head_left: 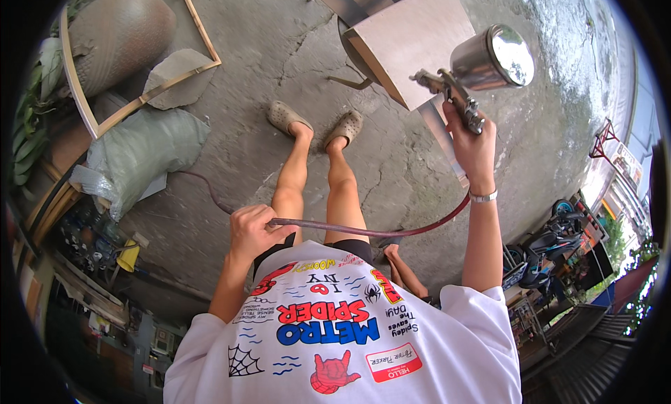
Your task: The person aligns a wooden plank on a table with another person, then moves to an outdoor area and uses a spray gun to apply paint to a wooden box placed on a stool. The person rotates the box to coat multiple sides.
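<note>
In my right hand (473,142) is a metal spray gun (454,95), its handle wrapped by my fingers. A shiny silver paint cup (482,60) is attached to it. The nozzle points left, over a pale wooden box-like piece (416,37) with a flat top, which sits on a round-edged stand. My left hand (253,228) is closed round a dark red air hose (363,231). The hose sags across in front of my body and rises toward the gun by my right wrist. Its other end runs from my left hand to the floor.
A wooden frame (147,96) leans at the far left near a large rounded pot (126,37) and a flat stone (183,79). A plastic-wrapped bundle (143,152) lies nearer. Another person's leg (405,275) shows behind me. A motorcycle (549,250) stands at the right. The concrete floor is cracked.
</note>
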The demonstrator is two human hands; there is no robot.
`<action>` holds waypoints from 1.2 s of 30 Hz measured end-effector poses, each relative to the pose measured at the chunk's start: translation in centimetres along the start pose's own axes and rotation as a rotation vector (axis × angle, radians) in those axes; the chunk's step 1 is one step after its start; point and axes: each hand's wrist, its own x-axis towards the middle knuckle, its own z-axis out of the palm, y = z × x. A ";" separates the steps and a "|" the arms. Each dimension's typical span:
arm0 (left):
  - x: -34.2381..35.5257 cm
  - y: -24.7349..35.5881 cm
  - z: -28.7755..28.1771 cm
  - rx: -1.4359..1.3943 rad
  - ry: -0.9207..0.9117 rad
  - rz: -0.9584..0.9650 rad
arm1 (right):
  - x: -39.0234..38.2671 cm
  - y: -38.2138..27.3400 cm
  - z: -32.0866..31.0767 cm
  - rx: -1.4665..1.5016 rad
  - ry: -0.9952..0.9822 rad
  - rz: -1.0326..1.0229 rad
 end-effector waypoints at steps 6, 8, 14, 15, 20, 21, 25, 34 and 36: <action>-0.1 -1.0 -1.1 0.035 -0.043 0.032 | -3.2 -2.3 1.2 0.172 -0.098 0.011; 0.1 -1.2 -1.2 0.032 -0.054 0.037 | -3.5 -3.2 0.8 0.220 -0.203 0.039; 1.3 -0.4 -1.2 0.016 -0.073 0.020 | -1.3 -3.0 0.6 0.105 -0.033 -0.038; 1.5 0.0 -1.3 0.018 -0.071 0.008 | -0.5 -2.7 0.4 0.071 0.001 -0.045; 2.7 0.9 -1.3 0.033 -0.065 -0.033 | 3.6 -0.3 -0.6 0.069 0.118 -0.041; 2.9 1.1 -1.2 0.028 -0.063 -0.041 | 4.4 0.2 -0.8 0.065 0.137 -0.047; 3.9 1.7 -1.0 0.004 -0.062 -0.069 | 6.8 1.8 -2.3 0.001 0.179 -0.009; 5.1 4.4 0.0 0.012 -0.053 -0.134 | 12.4 4.6 -5.9 -0.120 0.308 0.044; 5.4 5.1 0.5 -0.017 -0.057 -0.141 | 13.6 5.9 -6.7 -0.157 0.344 0.079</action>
